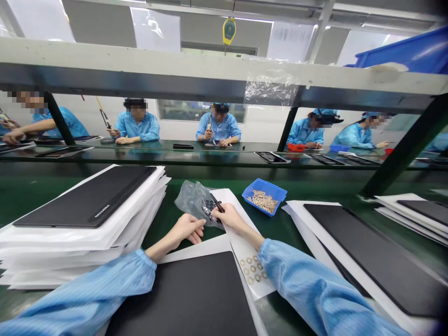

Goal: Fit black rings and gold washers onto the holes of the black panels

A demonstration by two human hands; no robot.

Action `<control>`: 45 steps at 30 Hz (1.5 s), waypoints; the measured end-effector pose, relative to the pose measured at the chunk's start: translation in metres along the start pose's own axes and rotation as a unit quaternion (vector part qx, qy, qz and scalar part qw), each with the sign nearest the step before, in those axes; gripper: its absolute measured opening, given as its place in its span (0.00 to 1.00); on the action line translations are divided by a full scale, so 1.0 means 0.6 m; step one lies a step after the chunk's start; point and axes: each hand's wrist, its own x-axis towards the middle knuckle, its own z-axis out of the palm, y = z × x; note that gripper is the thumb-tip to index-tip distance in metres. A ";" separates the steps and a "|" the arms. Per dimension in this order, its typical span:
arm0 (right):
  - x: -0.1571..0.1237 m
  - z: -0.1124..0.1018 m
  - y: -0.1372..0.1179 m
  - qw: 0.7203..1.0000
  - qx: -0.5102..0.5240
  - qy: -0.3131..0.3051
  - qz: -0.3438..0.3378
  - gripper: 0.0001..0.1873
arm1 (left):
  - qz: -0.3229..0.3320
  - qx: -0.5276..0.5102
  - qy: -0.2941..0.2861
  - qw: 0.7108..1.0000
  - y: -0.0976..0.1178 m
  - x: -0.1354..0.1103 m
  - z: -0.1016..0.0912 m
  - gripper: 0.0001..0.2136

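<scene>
My right hand (231, 218) is closed on black tweezers (216, 203), their tips pointing up and left over a clear plastic bag (192, 198) of small dark parts. My left hand (189, 229) rests beside the bag with fingers curled, pinching its near edge. Both hands lie just beyond a black tablet back cover (196, 298) on white foam in front of me. A white sheet (252, 275) with several ring-shaped stickers lies under my right forearm.
A stack of white foam sheets topped by a black cover (89, 200) stands at left. A blue tray (264, 196) of small rings sits ahead right. More black covers (371, 256) lie at right. Several workers in blue coats sit across the conveyor (217, 156).
</scene>
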 end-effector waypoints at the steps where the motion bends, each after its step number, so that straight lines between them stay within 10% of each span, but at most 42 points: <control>1: -0.001 -0.001 0.000 1.000 0.012 -0.004 0.008 0.09 | -0.010 0.032 -0.008 0.999 0.003 -0.004 -0.002 0.13; 12: -0.025 -0.051 -0.083 0.988 0.087 -0.049 0.114 0.09 | 0.057 0.316 -0.042 0.946 0.058 -0.071 -0.039 0.22; 15: -0.100 -0.079 -0.112 0.981 0.098 -0.078 0.145 0.07 | 0.153 0.357 -0.018 0.921 0.072 -0.120 -0.019 0.19; 19: -0.248 -0.085 -0.122 0.974 0.071 -0.143 0.160 0.04 | 0.352 0.384 -0.163 0.838 0.049 -0.166 0.038 0.17; 25: -0.386 -0.043 -0.111 0.960 0.065 -0.120 0.245 0.03 | 0.476 0.369 -0.226 0.766 -0.026 -0.156 0.103 0.15; 45: -0.384 -0.021 -0.131 0.964 -0.042 -0.067 0.252 0.06 | 0.476 0.389 -0.199 0.763 -0.030 -0.148 0.109 0.15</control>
